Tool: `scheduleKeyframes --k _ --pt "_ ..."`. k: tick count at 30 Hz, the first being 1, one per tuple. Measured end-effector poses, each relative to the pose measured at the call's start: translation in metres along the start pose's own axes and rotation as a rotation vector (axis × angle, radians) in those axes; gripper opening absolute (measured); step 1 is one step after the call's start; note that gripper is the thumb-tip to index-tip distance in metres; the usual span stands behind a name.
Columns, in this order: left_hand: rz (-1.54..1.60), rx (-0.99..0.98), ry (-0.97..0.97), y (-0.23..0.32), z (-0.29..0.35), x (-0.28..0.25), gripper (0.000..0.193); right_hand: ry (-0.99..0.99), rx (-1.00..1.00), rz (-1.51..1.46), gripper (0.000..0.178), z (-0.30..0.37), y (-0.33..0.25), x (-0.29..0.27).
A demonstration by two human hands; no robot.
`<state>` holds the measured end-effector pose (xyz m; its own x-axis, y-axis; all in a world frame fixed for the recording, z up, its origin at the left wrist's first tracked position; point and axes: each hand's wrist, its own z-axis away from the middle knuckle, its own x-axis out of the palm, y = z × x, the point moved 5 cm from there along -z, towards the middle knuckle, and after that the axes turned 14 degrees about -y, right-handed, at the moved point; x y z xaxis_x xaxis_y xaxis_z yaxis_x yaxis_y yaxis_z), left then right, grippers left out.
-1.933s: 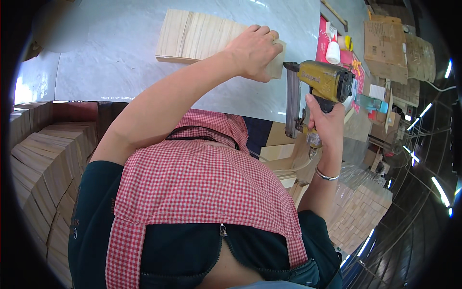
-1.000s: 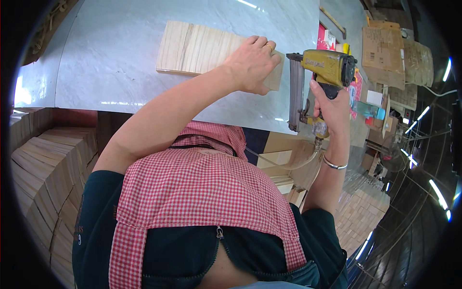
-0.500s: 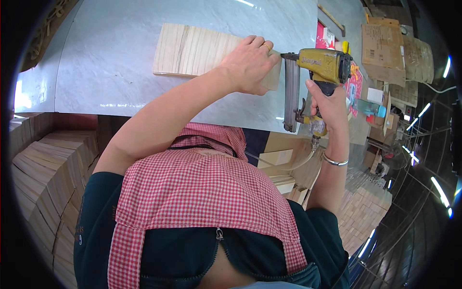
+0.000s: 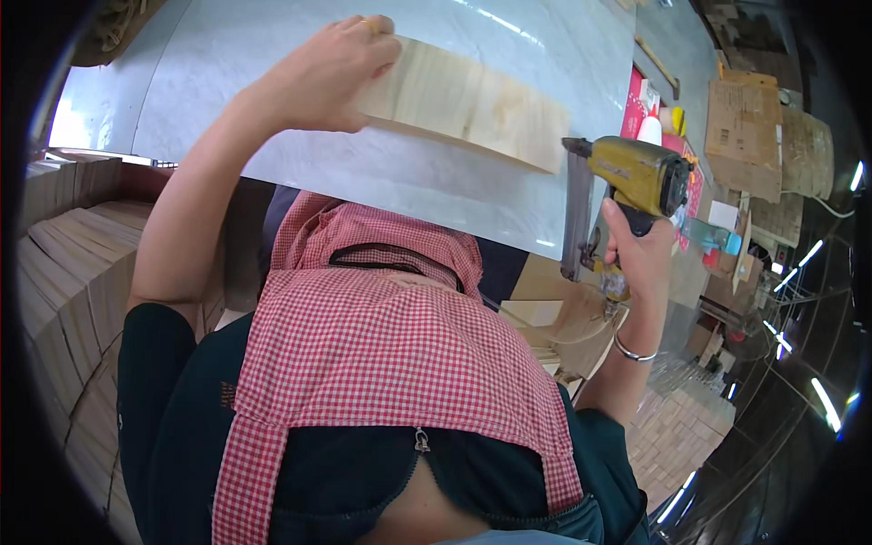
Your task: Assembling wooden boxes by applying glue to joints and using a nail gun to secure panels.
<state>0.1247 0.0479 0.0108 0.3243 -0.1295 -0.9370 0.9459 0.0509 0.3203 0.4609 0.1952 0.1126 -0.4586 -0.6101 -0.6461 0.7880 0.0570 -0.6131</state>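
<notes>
A pale wooden board (image 4: 477, 102), slightly blurred, lies at a slant over the marbled grey-white tabletop (image 4: 436, 186). My left hand (image 4: 331, 77) grips the board's left end, its fingers over the far edge and the thumb at the near side. In my right hand (image 4: 640, 254) is the grip of a yellow and black nail gun (image 4: 636, 173). The gun's nose is just off the board's right end, with a small gap between them. Its long dark magazine (image 4: 578, 213) reaches down past the table's near edge.
At the right are a white glue bottle (image 4: 650, 129), a hammer (image 4: 658, 65), a clear bottle with a blue cap (image 4: 713, 236) and cardboard boxes (image 4: 743, 127). Stacked wooden pieces (image 4: 77, 263) stand at lower left. A hose runs from the gun below the table.
My left hand has moved from the board's right end to its left end. The board has shifted right and its right end tilts nearer me. The nail gun has come slightly nearer and right.
</notes>
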Motion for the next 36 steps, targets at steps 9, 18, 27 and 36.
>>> scheduleKeyframes --k 9,18,27,36 --pt "0.012 -0.012 0.264 0.035 -0.036 0.026 0.058 -0.098 -0.001 -0.003 0.026 0.008 -0.004 0.023" --pt "0.062 0.002 0.328 0.035 -0.035 0.033 0.051 -0.100 -0.002 -0.051 0.029 0.000 -0.004 0.028" --pt "0.167 -0.014 0.278 0.032 -0.033 0.034 0.046 -0.133 0.011 0.061 0.024 -0.002 -0.019 0.027" --pt "0.315 0.097 0.316 0.016 -0.021 0.048 0.045 -0.116 -0.107 0.164 0.027 0.008 -0.044 0.038"
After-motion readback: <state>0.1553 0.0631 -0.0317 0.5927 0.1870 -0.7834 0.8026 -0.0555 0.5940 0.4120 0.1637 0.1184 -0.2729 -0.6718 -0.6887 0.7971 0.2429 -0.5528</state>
